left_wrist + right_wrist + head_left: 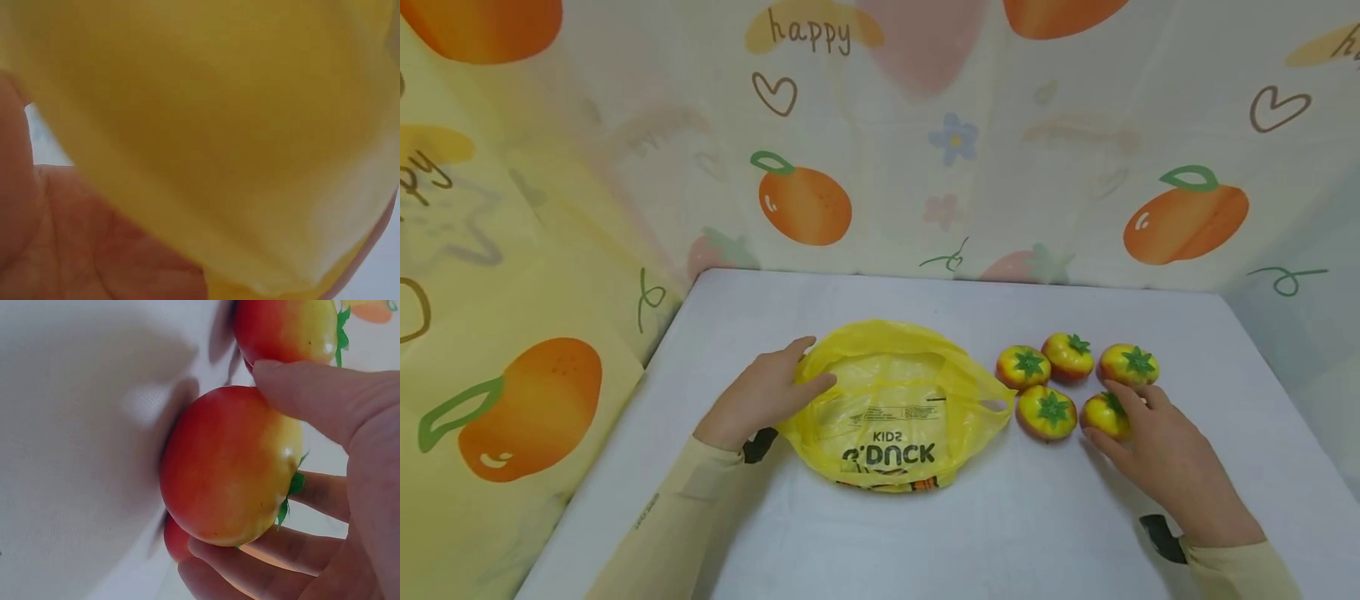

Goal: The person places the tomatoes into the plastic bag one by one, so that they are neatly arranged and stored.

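Observation:
A yellow plastic bag (880, 400) with dark printed lettering lies on the table, its mouth spread wide. At its left rim my left hand (763, 396) holds the edge, thumb over the rim and fingers on the outer side. The bag's film (219, 125) fills most of the left wrist view and hides the fingertips. To the right, my right hand (1172, 454) grips a red-and-yellow tomato (228, 465) with a green leafy top, thumb on one side and fingers on the other. The tomato stands close to the tabletop.
Several similar tomatoes (1047, 412) sit grouped between the bag and my right hand and just behind it. A white cloth covers the table (970, 533). Behind it hangs a fruit-printed curtain (895, 167), with a yellow one (550, 275) at the left.

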`<state>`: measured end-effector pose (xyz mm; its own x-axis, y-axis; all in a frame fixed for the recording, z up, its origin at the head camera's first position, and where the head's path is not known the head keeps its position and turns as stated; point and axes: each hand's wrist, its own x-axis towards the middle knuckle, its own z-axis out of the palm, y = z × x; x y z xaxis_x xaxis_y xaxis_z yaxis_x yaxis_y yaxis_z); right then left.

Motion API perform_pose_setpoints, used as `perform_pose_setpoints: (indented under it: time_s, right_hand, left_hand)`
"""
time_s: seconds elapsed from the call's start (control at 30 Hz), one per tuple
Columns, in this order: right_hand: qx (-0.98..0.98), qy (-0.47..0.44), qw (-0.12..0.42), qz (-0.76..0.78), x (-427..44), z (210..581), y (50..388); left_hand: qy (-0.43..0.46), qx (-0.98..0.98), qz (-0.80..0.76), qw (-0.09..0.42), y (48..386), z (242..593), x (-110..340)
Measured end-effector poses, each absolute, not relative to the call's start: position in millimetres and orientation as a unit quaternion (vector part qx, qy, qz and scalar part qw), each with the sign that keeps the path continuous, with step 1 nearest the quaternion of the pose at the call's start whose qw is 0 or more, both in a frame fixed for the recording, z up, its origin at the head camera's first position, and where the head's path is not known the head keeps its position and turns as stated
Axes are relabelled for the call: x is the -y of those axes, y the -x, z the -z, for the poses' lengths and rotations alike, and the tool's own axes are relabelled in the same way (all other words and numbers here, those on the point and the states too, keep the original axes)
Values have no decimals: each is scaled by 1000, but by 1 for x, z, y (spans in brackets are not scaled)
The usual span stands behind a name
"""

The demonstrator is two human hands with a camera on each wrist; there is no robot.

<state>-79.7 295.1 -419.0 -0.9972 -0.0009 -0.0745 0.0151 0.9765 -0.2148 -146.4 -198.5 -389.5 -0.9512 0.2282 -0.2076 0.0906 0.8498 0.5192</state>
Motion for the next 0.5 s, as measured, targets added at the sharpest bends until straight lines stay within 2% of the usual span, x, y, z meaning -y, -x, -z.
perform_pose_setpoints:
  time_s: [0.33, 0.5]
  right_hand:
    - [-993, -23, 58, 103, -290, 411, 81]
    - [-995, -2, 14, 100, -286, 397, 79]
  left_hand:
    - [-80, -950, -262, 149, 148, 390, 202]
    - [-84, -948, -269, 148, 147, 389, 200]
